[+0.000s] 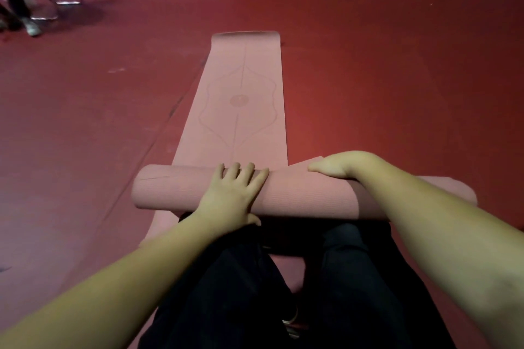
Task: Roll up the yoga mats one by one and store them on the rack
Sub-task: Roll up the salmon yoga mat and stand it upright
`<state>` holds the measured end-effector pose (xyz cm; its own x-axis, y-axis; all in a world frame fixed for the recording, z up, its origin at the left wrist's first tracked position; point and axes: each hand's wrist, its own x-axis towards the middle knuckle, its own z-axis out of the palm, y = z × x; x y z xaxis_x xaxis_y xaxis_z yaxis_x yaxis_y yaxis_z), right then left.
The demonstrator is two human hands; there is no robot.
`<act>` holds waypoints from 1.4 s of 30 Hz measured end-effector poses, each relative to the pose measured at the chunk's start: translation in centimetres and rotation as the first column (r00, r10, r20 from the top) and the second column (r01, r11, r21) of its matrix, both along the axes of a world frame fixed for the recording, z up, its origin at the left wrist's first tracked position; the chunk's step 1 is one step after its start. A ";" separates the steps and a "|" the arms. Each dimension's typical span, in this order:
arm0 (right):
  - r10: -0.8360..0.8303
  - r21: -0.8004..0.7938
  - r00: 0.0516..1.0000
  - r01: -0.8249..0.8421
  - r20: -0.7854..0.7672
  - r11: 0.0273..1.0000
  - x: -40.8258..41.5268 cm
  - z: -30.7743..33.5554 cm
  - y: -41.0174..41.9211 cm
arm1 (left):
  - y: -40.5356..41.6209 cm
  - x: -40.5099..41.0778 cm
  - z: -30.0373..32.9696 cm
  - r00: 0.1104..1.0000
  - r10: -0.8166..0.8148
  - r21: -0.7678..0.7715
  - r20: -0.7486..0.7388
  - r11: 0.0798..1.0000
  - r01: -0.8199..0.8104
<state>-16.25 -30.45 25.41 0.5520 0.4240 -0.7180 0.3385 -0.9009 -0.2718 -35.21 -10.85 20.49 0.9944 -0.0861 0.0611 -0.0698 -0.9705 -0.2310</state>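
Dark-trousered knees (pixel 283 278) nearest. Beyond, left hand (pixel 232 195) laid over pink mat roll (pixel 297 195), fingers (pixel 246 176) straight across its top; right hand (pixel 337 164) curled over roll's far edge. Past fingertips, unrolled mat stretching along red floor (pixel 397 79).

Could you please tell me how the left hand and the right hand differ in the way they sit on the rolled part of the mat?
The left hand lies flat on the roll's middle, fingers spread; the right hand curls over its far edge, fingers hidden. Both touch the same pink mat.
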 end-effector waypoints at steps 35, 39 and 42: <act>0.017 0.083 0.781 -0.088 0.624 0.993 -2.6 -2.1 -1.4 | -0.1 2.2 -1.2 0.992 0.123 0.019 -0.019 0.992 -0.123; 0.058 0.043 0.833 -0.097 0.550 0.994 -2.1 -0.3 -1.6 | 0.5 2.3 1.4 0.995 0.068 -0.018 -0.068 0.997 -0.069; 0.077 0.023 0.900 -0.096 0.430 0.995 -1.8 1.6 -1.5 | 1.0 2.4 4.3 0.988 0.030 -0.082 -0.151 0.996 -0.043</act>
<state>-18.06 -31.92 26.98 0.7618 0.5088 -0.4008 0.5067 -0.8537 -0.1207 -32.85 -9.86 24.82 0.9953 -0.0502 -0.0829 -0.0613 -0.9886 -0.1379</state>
